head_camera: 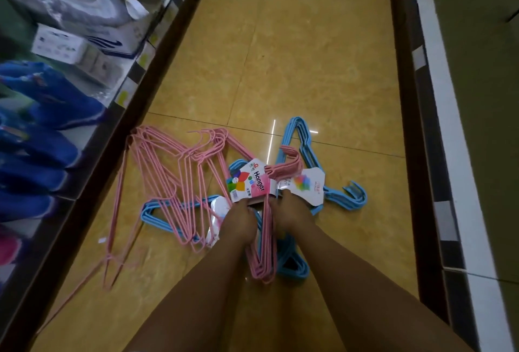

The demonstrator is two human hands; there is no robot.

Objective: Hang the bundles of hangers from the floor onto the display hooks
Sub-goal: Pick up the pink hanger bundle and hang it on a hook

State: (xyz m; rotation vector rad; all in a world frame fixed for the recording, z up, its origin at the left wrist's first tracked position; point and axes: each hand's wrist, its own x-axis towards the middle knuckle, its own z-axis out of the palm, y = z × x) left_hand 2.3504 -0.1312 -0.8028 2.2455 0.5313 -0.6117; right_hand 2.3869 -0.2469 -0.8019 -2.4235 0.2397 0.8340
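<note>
You are only beginning: both hands, left hand (238, 221) and right hand (290, 211), are gripping one pink bundle (262, 228) by its card, while loose pink hangers (168, 183) and blue bundles (306, 155) are lying on the floor (295, 56) around them, none hung.

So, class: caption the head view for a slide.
Both hands grip a pink hanger bundle on the floor.

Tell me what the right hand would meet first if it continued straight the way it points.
Probably the white label card of a blue hanger bundle: the right hand points up the picture and its fingers already reach that card's lower edge. Depth is unclear.
</note>
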